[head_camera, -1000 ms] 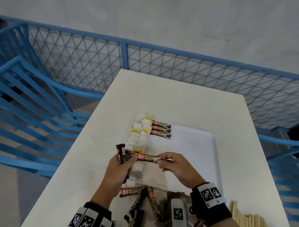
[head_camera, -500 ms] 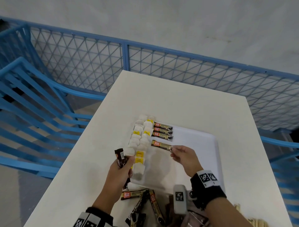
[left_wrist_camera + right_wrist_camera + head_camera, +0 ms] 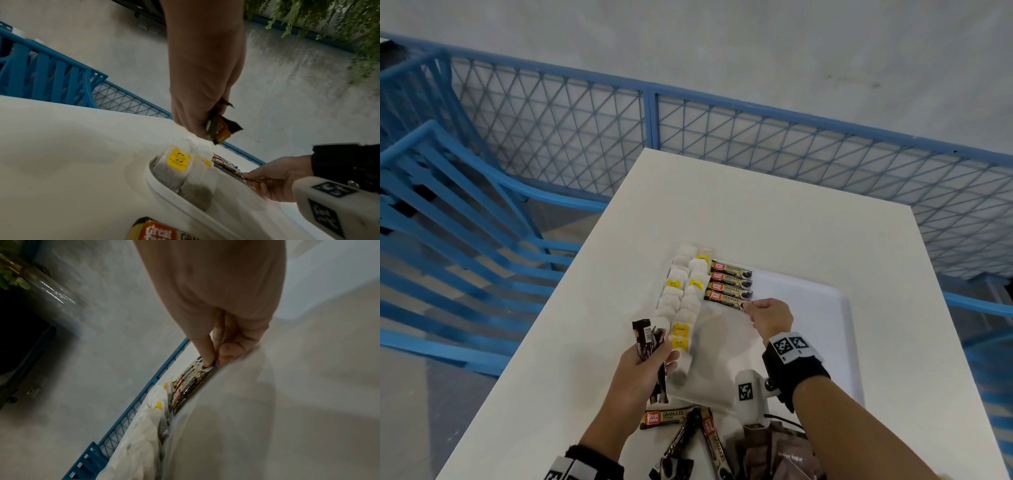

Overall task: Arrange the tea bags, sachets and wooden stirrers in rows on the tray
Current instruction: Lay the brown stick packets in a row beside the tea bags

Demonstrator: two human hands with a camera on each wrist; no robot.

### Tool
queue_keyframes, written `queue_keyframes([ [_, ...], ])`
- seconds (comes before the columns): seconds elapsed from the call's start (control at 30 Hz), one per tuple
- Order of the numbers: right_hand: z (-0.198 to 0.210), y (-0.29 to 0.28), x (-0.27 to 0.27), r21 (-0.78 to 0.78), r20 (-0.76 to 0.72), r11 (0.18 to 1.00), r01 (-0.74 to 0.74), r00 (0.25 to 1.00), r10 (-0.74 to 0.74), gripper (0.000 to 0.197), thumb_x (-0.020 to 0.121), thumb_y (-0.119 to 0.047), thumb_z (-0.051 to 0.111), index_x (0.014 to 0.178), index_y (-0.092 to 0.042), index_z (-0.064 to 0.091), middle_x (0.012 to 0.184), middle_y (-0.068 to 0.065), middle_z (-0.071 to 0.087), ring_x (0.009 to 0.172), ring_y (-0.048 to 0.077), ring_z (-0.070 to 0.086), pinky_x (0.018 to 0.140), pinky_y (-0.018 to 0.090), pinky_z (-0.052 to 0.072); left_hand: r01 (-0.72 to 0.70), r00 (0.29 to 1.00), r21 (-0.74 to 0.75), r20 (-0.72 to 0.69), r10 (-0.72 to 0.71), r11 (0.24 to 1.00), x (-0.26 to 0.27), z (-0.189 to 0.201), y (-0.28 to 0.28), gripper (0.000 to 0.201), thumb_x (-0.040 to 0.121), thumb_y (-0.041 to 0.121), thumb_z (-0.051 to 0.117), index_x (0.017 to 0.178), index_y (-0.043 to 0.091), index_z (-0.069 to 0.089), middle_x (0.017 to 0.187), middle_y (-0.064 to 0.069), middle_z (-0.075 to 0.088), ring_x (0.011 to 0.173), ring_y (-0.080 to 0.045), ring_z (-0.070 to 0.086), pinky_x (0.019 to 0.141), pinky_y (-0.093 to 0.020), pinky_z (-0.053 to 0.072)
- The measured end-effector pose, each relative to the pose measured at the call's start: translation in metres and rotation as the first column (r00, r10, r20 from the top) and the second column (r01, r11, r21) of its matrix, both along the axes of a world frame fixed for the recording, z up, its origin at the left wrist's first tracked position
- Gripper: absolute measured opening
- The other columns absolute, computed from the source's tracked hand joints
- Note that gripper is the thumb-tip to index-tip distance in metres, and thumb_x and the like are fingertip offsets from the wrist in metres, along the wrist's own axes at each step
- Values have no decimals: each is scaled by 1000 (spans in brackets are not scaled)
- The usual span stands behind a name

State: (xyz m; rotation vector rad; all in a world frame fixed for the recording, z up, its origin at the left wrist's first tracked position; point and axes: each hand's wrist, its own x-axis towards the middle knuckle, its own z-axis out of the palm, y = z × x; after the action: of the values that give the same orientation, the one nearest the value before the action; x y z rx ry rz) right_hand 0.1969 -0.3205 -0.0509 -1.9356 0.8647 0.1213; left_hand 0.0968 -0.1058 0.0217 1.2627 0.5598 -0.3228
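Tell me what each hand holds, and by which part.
Left hand grips a bunch of dark sachets around their middle. Right hand pinches the fourth coffee sachet at its right end.

On the white surface [image 3: 774, 219] sits a white tray [image 3: 825, 308] with two columns of tea bags [image 3: 681, 301] beside four stacked coffee sachets [image 3: 731, 286]. The right hand [image 3: 770, 317] pinches the nearest sachet's end. The left hand [image 3: 643, 370] grips a bundle of dark sachets [image 3: 645, 339]. More loose sachets [image 3: 688, 435] lie near the tray's front edge.

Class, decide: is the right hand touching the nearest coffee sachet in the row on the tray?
Touching. The right wrist view shows the right hand pinching the coffee sachet's end.
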Motion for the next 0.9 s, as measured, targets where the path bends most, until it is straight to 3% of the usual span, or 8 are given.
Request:
queue_keyframes([
  [0.2, 1, 3, 3, -41, -8, 999, -19, 1000, 19, 20, 78, -22, 72, 70, -17, 55, 94, 12, 69, 89, 25, 62, 79, 31, 48, 39, 999, 64, -12, -38, 997, -1, -7, 0, 10, 90, 14, 59, 94, 12, 68, 84, -3, 73, 93, -23, 68, 94, -42, 49],
  [0.27, 3, 4, 2, -56, -2, 998, -18, 1000, 18, 23, 79, -22, 71, 68, -19, 51, 95, 12, 69, 91, 26, 63, 75, 29, 47, 43, 999, 73, -13, -42, 996, -1, -7, -1, 11, 90, 13, 58, 93, 9, 69, 86, -7, 73, 93, -24, 68, 92, -40, 50],
  [0.4, 11, 8, -7, -39, 101, 999, 14, 995, -10, 16, 82, -18, 68, 89, -8, 59, 89, 7, 63, 80, 18, 55, 56, 15, 37, 70, 998, 80, -15, -69, 994, -1, -2, -2, 19, 94, 10, 52, 91, 8, 70, 88, -9, 74, 90, -23, 68, 77, -32, 54],
  [0.47, 15, 13, -15, 3, 180, 1000, -30, 983, 29, 13, 82, -18, 67, 89, -8, 62, 84, 4, 65, 78, 16, 56, 61, 17, 41, 92, 996, 83, -4, -92, 992, -2, 1, -3, 21, 95, 11, 50, 94, 10, 71, 90, -7, 75, 91, -20, 69, 73, -32, 55],
  [0.53, 23, 23, -27, 30, 202, 988, -149, 969, 140, 10, 84, -21, 65, 81, -12, 62, 77, 0, 64, 72, 15, 57, 66, 21, 44, 99, 995, 80, 8, -100, 992, -2, 2, -4, 20, 95, 11, 50, 100, 9, 69, 92, -4, 75, 92, -18, 69, 80, -38, 55],
  [0.63, 42, 38, -51, 71, 150, 906, -418, 902, 405, 21, 92, -30, 55, 84, -13, 61, 74, -3, 64, 60, 9, 54, 58, 16, 41, 71, 997, 47, 24, -72, 996, -3, 3, -6, 21, 95, 10, 49, 103, 11, 68, 96, -5, 74, 91, -17, 69, 77, -35, 54],
  [0.73, 57, 48, -77, 266, 81, 768, -583, 807, 585, 35, 96, -39, 43, 93, -11, 64, 78, -4, 65, 60, 6, 55, 52, 12, 40, 54, 998, -6, 45, -54, 999, -3, 3, -6, 22, 95, 10, 49, 104, 13, 69, 101, -5, 73, 95, -19, 68, 75, -33, 52],
  [0.9, 59, 56, -98, 539, -25, 668, -514, 783, 622, 55, 95, -55, 29, 93, -16, 68, 87, 3, 70, 64, 12, 60, 53, 17, 43, 16, 997, -185, 71, -3, 983, -4, 10, -10, 27, 94, 2, 44, 99, 11, 69, 105, -7, 72, 103, -20, 65, 84, -34, 50],
])
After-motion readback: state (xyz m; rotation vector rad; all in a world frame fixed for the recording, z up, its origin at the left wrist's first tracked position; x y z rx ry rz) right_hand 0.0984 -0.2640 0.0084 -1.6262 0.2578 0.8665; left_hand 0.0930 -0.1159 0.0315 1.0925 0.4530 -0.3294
